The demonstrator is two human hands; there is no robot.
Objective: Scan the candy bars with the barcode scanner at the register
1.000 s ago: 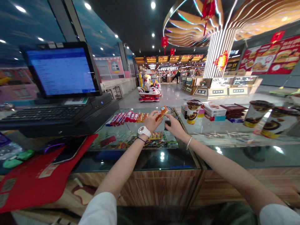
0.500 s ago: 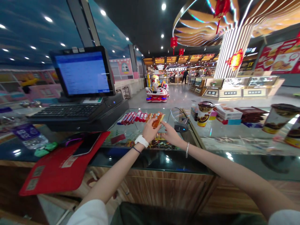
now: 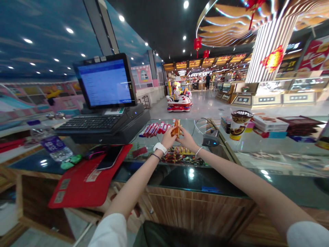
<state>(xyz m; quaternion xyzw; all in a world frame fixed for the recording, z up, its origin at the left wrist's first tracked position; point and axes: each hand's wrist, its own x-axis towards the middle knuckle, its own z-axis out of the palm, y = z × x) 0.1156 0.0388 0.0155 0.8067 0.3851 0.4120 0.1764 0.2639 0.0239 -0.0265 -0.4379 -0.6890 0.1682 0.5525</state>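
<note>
Over the glass counter [image 3: 164, 173], both my hands are closed on orange-wrapped snack packets [image 3: 175, 130], which stand up between my fingertips. My left hand [image 3: 168, 138], with a white watch at the wrist, grips from the left side. From the right, my right hand [image 3: 187, 140] pinches the lower right edge; a bracelet is on that wrist. How many packets I hold is hard to tell, as fingers cover part of them. Just left of them, a row of red and blue wrapped snack bars [image 3: 153, 129] lies on the glass.
A black barcode scanner [image 3: 211, 139] rests right of my hands. Farther right are a Dove cup [image 3: 239, 125] and stacked boxes [image 3: 270, 124]. On the left stand a monitor [image 3: 105, 82], keyboard [image 3: 88, 123], phone [image 3: 110, 157] on a red mat [image 3: 82, 188], and water bottle [image 3: 55, 145].
The orange packets have gone from tilted to more upright. My right hand, whose fingers were at their edge, now closes on them too. The view has swung slightly left.
</note>
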